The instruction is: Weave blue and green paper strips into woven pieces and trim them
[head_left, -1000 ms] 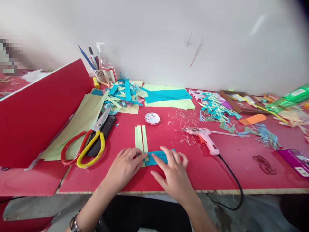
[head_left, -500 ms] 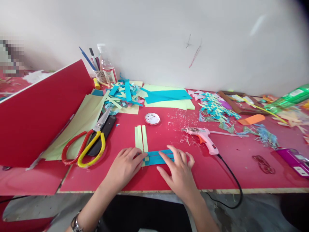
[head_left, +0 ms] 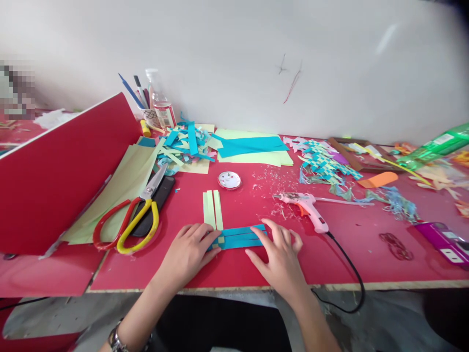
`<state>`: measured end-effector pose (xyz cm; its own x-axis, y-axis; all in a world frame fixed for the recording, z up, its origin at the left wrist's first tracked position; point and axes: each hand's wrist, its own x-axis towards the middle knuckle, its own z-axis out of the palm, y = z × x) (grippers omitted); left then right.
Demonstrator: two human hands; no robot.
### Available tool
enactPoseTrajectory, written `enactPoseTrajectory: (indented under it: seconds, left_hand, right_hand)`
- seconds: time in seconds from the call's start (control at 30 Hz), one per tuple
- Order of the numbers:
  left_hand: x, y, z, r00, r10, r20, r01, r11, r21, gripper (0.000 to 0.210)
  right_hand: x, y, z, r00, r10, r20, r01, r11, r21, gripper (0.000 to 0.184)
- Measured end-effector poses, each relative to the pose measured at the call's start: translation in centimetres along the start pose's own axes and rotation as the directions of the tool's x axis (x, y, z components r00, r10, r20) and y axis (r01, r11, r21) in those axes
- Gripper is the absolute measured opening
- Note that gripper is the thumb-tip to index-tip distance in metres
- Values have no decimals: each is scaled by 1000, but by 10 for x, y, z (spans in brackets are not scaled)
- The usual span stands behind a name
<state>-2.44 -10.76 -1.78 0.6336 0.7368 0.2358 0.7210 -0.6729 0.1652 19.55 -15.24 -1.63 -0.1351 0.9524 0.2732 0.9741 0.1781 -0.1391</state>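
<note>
Blue paper strips lie crosswise on the red table, woven at their left end with pale green paper strips that point away from me. Small green squares show between the blue ones at the crossing. My left hand holds this crossing, its bent fingers and thumb on either side and covering part of it. Over the right end of the blue strips, my right hand has its thumb and fingers apart. Its index fingertip is at the blue paper; whether it presses there I cannot tell.
Scissors rest on a black phone to the left. A pink glue gun with a cord lies right. Behind are a white lid, a pile of paper scraps and woven pieces. A red board stands far left.
My right hand has shifted slightly right along the blue strips. More of the green-and-blue crossing shows beside my left fingers, and the strips sit closer together. The view has moved slightly.
</note>
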Motion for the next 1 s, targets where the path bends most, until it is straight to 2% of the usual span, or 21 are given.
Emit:
enactPoseTrajectory:
  seconds: [0.37, 0.53, 0.63, 0.83, 1.0]
  left_hand:
    - [0, 0, -2, 1000, -6, 18, 7, 999, -38, 26]
    - [0, -1, -2, 1000, 1, 0, -1, 999, -39, 25]
    - [-1, -1, -1, 1000, 1, -5, -1, 999, -35, 25]
    - [1, -1, -2, 1000, -4, 3, 4, 999, -37, 26]
    - [0, 0, -3, 1000, -2, 4, 2, 1000, -26, 26]
  right_hand:
    - [1, -1, 0, 1000, 24, -12, -24, 1000, -1, 33]
    - [2, -15, -2, 993, -97, 68, 94, 995, 45, 44]
    - [3, -24, -2, 983, -142, 113, 135, 989, 65, 43]
    - [2, -19, -4, 991, -65, 117, 60, 997, 49, 38]
    - [-3, -2, -8, 999, 17, 51, -17, 1000, -2, 35]
